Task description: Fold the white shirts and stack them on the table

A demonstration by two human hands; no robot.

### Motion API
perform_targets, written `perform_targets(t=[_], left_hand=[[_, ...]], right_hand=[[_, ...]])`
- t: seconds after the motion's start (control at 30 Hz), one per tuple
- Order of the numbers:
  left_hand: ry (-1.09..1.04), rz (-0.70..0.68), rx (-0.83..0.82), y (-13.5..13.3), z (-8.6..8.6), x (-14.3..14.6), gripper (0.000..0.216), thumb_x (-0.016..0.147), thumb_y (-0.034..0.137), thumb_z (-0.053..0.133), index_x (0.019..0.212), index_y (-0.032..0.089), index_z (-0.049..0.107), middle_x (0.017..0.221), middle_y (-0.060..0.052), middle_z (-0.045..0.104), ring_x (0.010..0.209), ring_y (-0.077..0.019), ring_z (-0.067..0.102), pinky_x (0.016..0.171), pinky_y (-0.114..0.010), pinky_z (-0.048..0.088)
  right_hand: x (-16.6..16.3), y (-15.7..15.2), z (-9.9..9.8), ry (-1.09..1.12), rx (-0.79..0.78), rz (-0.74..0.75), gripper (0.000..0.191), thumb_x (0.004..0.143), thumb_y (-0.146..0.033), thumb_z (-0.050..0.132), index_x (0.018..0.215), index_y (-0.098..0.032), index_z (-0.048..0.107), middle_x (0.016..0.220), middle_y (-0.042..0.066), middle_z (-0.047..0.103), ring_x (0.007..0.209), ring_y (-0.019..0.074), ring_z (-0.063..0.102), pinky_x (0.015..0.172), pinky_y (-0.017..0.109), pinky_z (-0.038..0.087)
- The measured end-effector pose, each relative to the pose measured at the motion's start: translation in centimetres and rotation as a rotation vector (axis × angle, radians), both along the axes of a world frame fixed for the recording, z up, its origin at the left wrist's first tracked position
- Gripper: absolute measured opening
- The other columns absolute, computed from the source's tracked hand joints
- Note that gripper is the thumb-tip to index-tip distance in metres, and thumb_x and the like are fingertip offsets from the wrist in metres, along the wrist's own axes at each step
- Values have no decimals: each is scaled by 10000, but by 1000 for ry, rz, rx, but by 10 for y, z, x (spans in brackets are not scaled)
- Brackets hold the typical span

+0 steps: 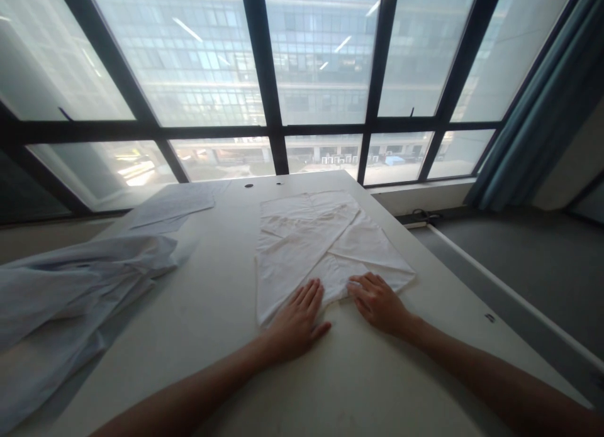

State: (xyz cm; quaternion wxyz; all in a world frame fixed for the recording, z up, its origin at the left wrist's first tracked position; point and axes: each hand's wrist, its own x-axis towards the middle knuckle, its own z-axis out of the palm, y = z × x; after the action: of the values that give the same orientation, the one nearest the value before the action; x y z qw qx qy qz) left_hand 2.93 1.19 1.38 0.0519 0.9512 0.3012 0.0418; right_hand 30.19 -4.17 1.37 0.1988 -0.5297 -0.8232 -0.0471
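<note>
A white cloth (pixel 302 248) lies on the white table, folded into layers, with a long diagonal fold edge crossing its middle and small creases over it. My left hand (pixel 297 317) rests flat over the near edge of the cloth, fingers stretched out and the thumb apart on the tabletop. To its right, my right hand (pixel 380 304) has its fingers bent and drawn together at the cloth's near edge, with a bit of white fabric at the fingertips. The cloth's right corner reaches out beyond that hand.
The white table (pixel 202 336) stands against large dark-framed windows (pixel 321 53). More loose white fabric (pixel 80 298) is heaped at the left edge. Flat pale sheets (pixel 174 205) lie at the back left. A blue curtain (pixel 533 110) hangs at right.
</note>
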Motion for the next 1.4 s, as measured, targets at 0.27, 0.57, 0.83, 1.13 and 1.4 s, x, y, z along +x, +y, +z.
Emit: perform_targets(t=[0.27, 0.57, 0.83, 1.13, 1.4], left_hand=[[-14, -2, 69, -5, 5, 6, 733, 1004, 575, 469, 1526, 66, 397, 1603, -235, 373, 1509, -346, 323, 1217, -470, 298], [-31, 26, 151, -13, 20, 14, 511, 971, 570, 559, 1233, 134, 615, 1166, -163, 635, 1094, -320, 591, 979, -449, 488], [-60, -8, 123, -12, 21, 12, 472, 974, 541, 563, 1221, 144, 625, 1127, -148, 628, 1071, -306, 582, 968, -448, 499], [-192, -185, -87, -30, 30, 16, 503, 956, 438, 610, 1401, 210, 553, 1338, -122, 643, 1193, -278, 611, 1022, -413, 527], [-235, -286, -74, -33, 24, 15, 527, 1019, 334, 523, 1519, 183, 456, 1533, -119, 519, 1414, -248, 489, 1176, -404, 432]], right_hand=[[3, 2, 5, 20, -63, 47, 312, 1009, -251, 531, 1286, -198, 664, 1274, 100, 686, 1142, 243, 576, 1044, 421, 431], [-4, -2, 10, -116, -18, 21, 258, 1009, -222, 513, 1196, -178, 684, 1196, 120, 697, 1102, 263, 591, 984, 420, 450], [-8, -6, 10, -157, -26, -70, 240, 985, -158, 502, 1138, -174, 686, 1126, 120, 663, 1046, 265, 583, 935, 388, 459], [-10, -10, 11, -218, 41, -306, 259, 1017, -296, 498, 947, -163, 709, 957, 145, 693, 946, 296, 617, 936, 455, 442], [-1, -7, 7, -106, 58, -388, 275, 1019, -302, 494, 1092, -154, 714, 1138, 176, 693, 1071, 315, 618, 943, 463, 484]])
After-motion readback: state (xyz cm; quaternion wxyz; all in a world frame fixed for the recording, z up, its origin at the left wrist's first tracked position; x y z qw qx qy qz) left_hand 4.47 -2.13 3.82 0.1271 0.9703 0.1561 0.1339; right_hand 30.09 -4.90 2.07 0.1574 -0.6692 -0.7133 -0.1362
